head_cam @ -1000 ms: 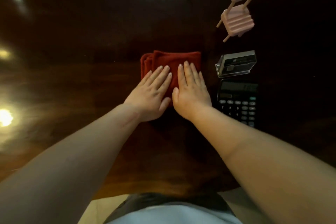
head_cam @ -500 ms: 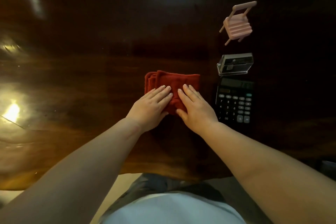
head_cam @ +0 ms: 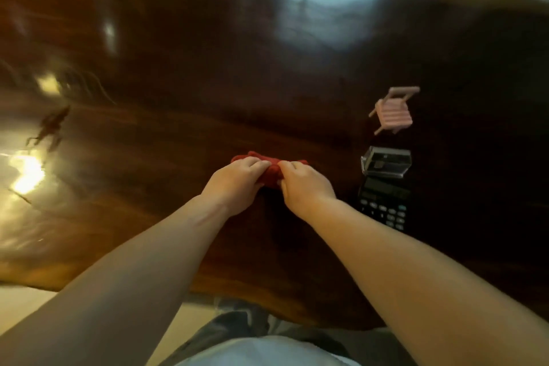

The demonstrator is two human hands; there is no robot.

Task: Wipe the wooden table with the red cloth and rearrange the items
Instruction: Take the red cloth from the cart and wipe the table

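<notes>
Head view, nearest first: light shirt and dark trousers at the bottom edge, then two bare forearms reaching out over the near rim of the table [head_cam: 124, 193]. Left hand [head_cam: 234, 180] and right hand [head_cam: 306, 186] close together, fingers curled and clamped on the red cloth [head_cam: 271, 175], bunching it into a small wad on the wood near the middle. Gathered that way probably to give a firm pad for wiping, or to lift it clear. Off to the right, well apart from the cloth, a black calculator [head_cam: 384, 205], then a clear plastic holder [head_cam: 386, 163] just beyond and touching or nearly touching it, then a small pink toy chair [head_cam: 393, 111] farther out: lined up in a column, seemingly parked aside to leave the middle free. Farther still, bare glossy wood with window glare; blurred, so no detail. Rearranging apparently not yet begun.
</notes>
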